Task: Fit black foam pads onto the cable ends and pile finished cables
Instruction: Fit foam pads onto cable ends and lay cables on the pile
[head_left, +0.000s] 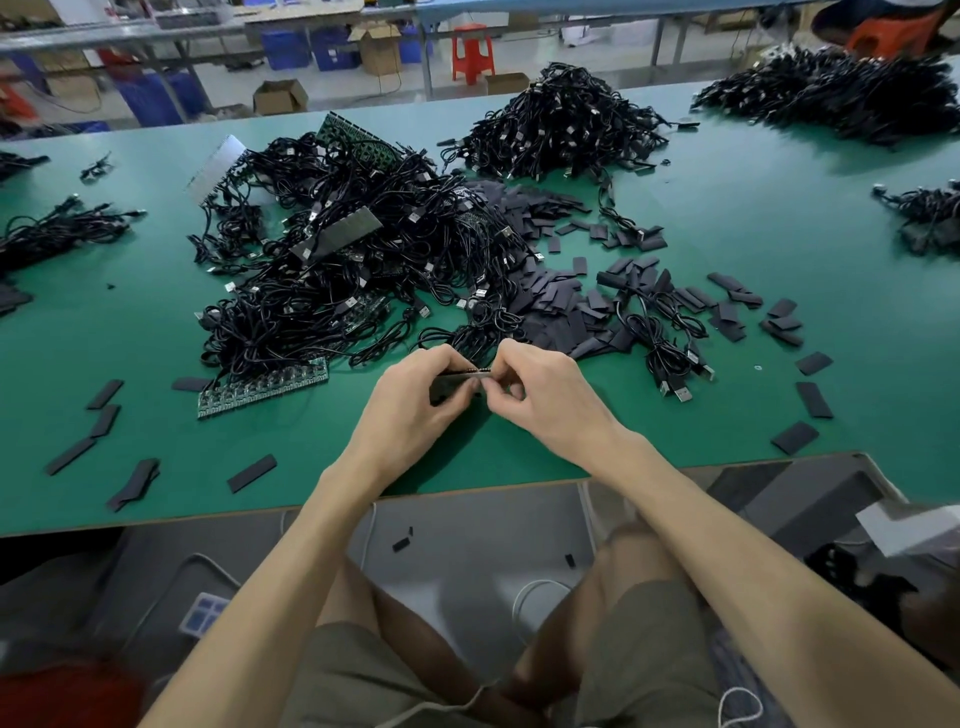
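Observation:
My left hand (415, 400) and my right hand (540, 395) meet above the green table (753, 218) near its front edge. Between them is a small cable end with a black foam pad (457, 379); the left fingers curl round it and the right fingertips pinch its end. Most of the piece is hidden by my fingers. Just behind my hands lies a big tangle of black cables with circuit strips (337, 249). To the right of it, loose black foam pads (561, 306) are heaped. A few cables (670, 353) lie to the right of my hands.
Another cable pile (561, 119) sits at the back centre, and more cables (841, 98) lie at the back right. Stray pads (104, 421) dot the table's front left and right. A green circuit strip (265, 387) lies left of my hands. Benches, boxes and stools stand beyond.

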